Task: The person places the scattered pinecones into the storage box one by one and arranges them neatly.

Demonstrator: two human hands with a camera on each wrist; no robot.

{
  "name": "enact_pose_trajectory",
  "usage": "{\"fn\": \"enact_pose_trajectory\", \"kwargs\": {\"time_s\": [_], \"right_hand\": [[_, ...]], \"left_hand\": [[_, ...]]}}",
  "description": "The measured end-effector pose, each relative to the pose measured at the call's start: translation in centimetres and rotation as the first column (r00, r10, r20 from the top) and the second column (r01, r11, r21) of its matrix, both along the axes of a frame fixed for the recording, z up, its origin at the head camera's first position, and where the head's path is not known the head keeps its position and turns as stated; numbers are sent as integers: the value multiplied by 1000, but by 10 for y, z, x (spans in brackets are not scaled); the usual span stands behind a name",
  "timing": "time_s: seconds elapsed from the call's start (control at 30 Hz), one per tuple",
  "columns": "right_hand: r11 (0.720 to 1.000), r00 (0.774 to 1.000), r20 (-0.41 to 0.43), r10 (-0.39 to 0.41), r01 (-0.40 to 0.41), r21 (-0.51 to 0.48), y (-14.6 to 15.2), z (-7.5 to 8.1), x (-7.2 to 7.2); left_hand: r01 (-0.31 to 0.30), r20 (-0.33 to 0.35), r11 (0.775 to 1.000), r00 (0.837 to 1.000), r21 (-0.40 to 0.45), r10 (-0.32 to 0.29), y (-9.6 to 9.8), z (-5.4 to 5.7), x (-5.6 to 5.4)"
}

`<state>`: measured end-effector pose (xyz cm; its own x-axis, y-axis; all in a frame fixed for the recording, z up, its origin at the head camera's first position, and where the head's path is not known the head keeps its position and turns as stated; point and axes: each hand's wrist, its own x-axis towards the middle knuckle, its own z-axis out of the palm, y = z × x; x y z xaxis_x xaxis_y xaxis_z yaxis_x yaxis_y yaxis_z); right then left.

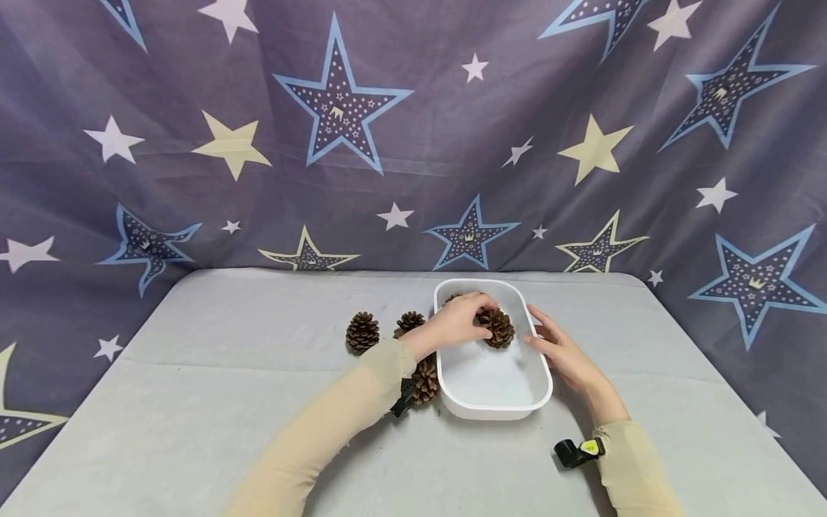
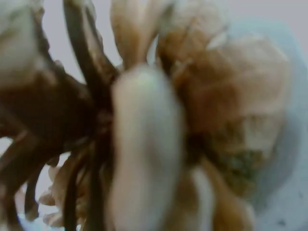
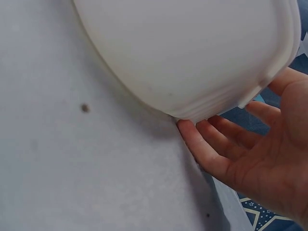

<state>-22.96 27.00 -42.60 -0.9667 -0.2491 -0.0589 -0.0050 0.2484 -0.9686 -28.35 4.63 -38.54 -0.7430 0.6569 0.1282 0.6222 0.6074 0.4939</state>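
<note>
My left hand (image 1: 457, 321) reaches over the near-left rim into a white rectangular bin (image 1: 494, 413), thumb and fingers around the left side of a brown pine cone (image 1: 500, 332). Enlarged and blurred, pine cone scales (image 2: 236, 91) fill most of the left wrist view. Behind the left hand, part of another pine cone (image 1: 453, 296) shows inside the bin. My right hand (image 1: 568, 355) rests against the bin's right side, fairly straight fingers touching the outer wall. In the right wrist view, its fingertips (image 3: 186, 129) meet the lower part of the white wall.
Left of the bin, one pine cone (image 1: 362, 332) stands apart on the grey cloth-covered table (image 1: 194, 424). Closer to the bin are another pine cone (image 1: 410, 322) and one (image 1: 425, 382) beside the left wrist, partly hidden by the arm. A star-patterned curtain (image 1: 413, 143) hangs behind.
</note>
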Motion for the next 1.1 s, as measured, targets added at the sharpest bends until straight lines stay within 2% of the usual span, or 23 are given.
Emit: {"fn": "enact_pose_trajectory", "kwargs": {"time_s": [0.3, 0.53, 0.73, 0.87, 1.1], "right_hand": [[1000, 1000, -26, 10, -10, -3, 4, 1, 0], [1000, 1000, -6, 19, -20, -3, 2, 1, 0], [1000, 1000, -9, 21, -21, 3, 1, 2, 0], [1000, 1000, -23, 21, -20, 7, 1, 3, -1], [1000, 999, -24, 28, -28, 6, 0, 2, 0]], "left_hand": [[-8, -46, 1000, 999, 18, 9, -22, 13, -3], [-30, -20, 999, 999, 28, 31, -46, 25, -4], [-71, -36, 997, 997, 27, 72, -65, 33, -6], [-87, -51, 996, 995, 29, 89, -79, 34, -7], [-101, -86, 995, 991, 5, 101, -107, 26, -7]]}}
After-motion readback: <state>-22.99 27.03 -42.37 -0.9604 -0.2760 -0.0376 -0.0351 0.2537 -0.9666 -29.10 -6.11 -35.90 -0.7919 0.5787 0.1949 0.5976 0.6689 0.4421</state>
